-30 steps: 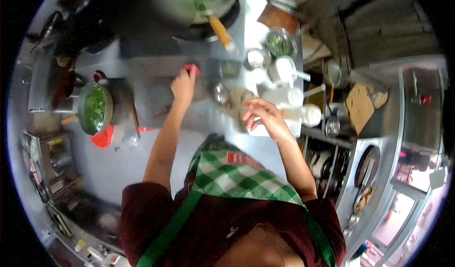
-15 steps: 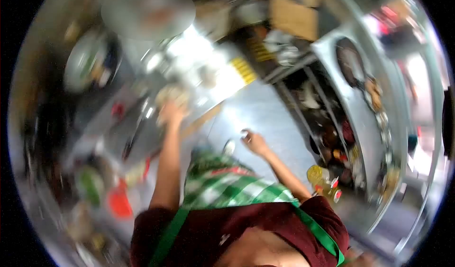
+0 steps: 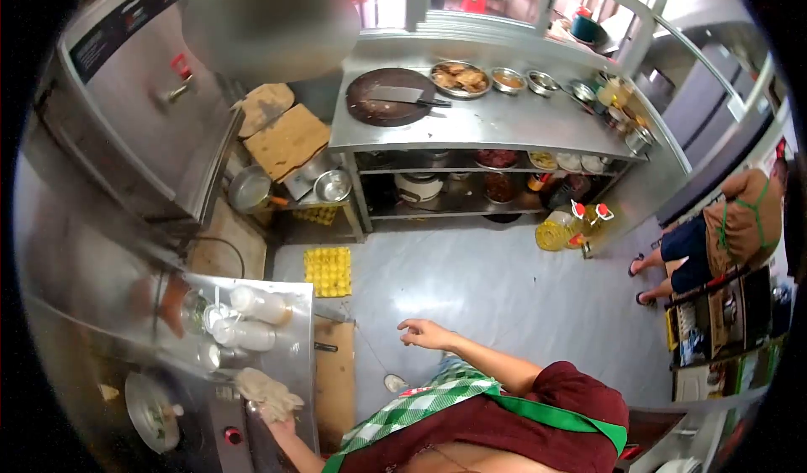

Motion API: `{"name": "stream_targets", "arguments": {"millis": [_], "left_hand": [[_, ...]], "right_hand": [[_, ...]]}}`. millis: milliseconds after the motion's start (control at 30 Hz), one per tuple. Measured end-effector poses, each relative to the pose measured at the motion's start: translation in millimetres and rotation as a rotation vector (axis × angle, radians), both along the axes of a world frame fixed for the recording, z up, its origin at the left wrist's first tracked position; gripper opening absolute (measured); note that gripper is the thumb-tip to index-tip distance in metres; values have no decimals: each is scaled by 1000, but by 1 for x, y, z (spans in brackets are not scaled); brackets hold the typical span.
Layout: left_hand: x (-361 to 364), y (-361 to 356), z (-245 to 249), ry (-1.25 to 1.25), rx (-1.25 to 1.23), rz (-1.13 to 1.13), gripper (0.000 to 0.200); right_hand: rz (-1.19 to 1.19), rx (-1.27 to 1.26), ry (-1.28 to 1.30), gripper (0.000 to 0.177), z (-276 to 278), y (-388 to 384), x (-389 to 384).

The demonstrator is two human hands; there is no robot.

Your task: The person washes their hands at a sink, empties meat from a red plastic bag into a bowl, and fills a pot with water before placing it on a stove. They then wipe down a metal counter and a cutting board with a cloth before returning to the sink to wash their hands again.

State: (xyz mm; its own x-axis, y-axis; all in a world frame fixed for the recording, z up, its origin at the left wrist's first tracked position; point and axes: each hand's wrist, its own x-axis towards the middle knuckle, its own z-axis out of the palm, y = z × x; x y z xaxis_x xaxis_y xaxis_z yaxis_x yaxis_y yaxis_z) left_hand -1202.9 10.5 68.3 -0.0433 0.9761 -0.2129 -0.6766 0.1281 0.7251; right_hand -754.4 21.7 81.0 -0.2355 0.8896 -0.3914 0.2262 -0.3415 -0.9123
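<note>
A crumpled beige cloth [image 3: 267, 394] is in my left hand [image 3: 276, 418], over the edge of the steel counter [image 3: 294, 338] at the lower left. Beyond the cloth, several whitish bottles and jars [image 3: 245, 333] are grouped on that counter. My right hand [image 3: 424, 333] hangs over the floor in front of the green checked apron, its fingers apart and nothing in them.
A steel table [image 3: 496, 124] at the back bears a round board [image 3: 391, 95], a cleaver [image 3: 399, 94] and bowls. Yellow egg trays [image 3: 327, 271] and oil bottles [image 3: 555, 231] stand on the floor. Another person [image 3: 735, 221] is at the right. A lidded pan [image 3: 152, 412] sits lower left.
The view has swung right, so the back table now lies ahead and another person shows at the right. The cloth remains in my left hand, and the blur has cleared.
</note>
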Motion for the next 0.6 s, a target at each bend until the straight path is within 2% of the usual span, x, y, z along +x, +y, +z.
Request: {"name": "stream_targets", "arguments": {"millis": [67,100,133,167,233,267,300,367,433,500,567,600], "left_hand": [[86,10,62,162,-243,-75,24],[134,19,85,269,-151,-277,24],[150,40,40,347,-149,-461,26],[198,52,32,411,-251,-499,33],[318,61,38,518,-69,-656,42],[377,61,41,564,16,-733,44],[441,51,68,641,130,-883,41],[548,34,35,717,371,-1043,43],[629,15,38,998,814,-1181,47],[693,-1,90,790,482,-1673,52],[732,-8,93,629,336,-1657,54],[755,-7,94,552,272,-1639,55]], "right_hand": [[-35,87,96,40,9,-7,14],[-61,116,120,43,21,-11,22],[-89,144,146,46,40,-15,32],[-120,167,175,49,51,-20,46],[-277,230,171,56,54,-30,84],[-361,217,335,60,61,-40,110],[-445,212,492,64,68,-50,141],[-783,302,621,62,38,-67,202],[-1000,310,612,58,45,-103,269],[-1134,285,852,49,9,-135,335],[-1269,250,1079,44,-10,-160,390],[-1328,259,1064,42,-14,-166,419]]}}
